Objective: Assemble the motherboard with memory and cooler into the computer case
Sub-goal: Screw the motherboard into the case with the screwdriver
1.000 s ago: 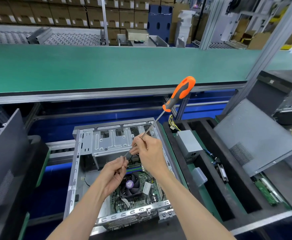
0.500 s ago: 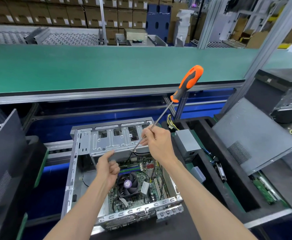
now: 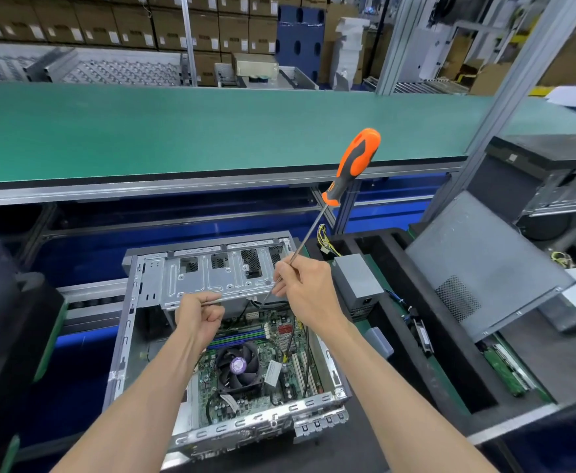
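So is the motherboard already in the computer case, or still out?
In. The motherboard, cooler fan on it, lies flat inside the open computer case. Whether it is screwed down, cannot tell.

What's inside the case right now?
Inside the computer case: the motherboard with the cooler fan on it, memory slots and black cables. The left hand and forearm hide the board's left part.

My two forearms enter from the lower edge, both bare from wrist to the frame border, with no sleeve, cuff, glove, watch, ring or strap on them. My left hand [image 3: 199,315] and my right hand [image 3: 305,285] are likewise uncovered, knuckles and tendons showing plainly, with short-trimmed fingernails where visible.
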Action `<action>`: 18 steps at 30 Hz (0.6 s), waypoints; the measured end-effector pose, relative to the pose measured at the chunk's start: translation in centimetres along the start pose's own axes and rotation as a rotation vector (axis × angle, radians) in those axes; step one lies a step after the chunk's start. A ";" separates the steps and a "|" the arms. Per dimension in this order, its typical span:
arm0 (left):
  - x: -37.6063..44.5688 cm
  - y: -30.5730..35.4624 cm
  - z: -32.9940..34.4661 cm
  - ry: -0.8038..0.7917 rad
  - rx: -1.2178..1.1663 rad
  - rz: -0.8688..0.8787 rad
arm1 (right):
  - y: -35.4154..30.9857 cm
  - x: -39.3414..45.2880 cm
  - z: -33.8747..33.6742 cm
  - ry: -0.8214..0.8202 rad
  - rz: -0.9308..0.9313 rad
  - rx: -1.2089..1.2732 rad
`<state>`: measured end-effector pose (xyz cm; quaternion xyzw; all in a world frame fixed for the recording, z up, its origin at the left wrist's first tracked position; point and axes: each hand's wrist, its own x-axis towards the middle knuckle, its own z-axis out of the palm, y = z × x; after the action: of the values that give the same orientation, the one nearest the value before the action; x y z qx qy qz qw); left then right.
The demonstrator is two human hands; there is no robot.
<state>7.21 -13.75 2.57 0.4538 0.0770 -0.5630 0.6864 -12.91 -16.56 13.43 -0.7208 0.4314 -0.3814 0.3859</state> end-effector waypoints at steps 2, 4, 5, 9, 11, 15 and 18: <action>0.7 0.1 0.4 -0.003 0.031 -0.015 | 0.0 0.0 0.0 -0.006 -0.002 -0.005; 1.2 0.1 1.1 -0.012 0.111 -0.042 | 0.0 -0.1 -0.1 -0.011 -0.009 -0.020; 1.5 0.0 1.7 -0.024 0.142 -0.068 | 0.1 -0.1 -0.2 -0.013 -0.007 -0.024; 3.3 -0.3 3.9 -0.076 0.386 -0.153 | 0.7 0.2 -0.7 -0.022 0.019 -0.035; 3.7 -0.6 5.4 -0.160 0.504 -0.203 | 1.0 0.3 -0.8 -0.016 0.034 -0.041; 4.7 -1.9 8.5 -0.294 0.757 -0.281 | 1.9 0.1 -1.0 -0.034 0.058 -0.072; 5.3 -4.0 10.6 -0.342 0.879 -0.259 | 2.4 -0.1 -1.0 -0.028 0.049 -0.109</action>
<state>1.39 -24.79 3.23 0.5883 -0.2257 -0.6895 0.3570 -14.62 -17.49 11.74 -0.7353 0.4633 -0.3377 0.3614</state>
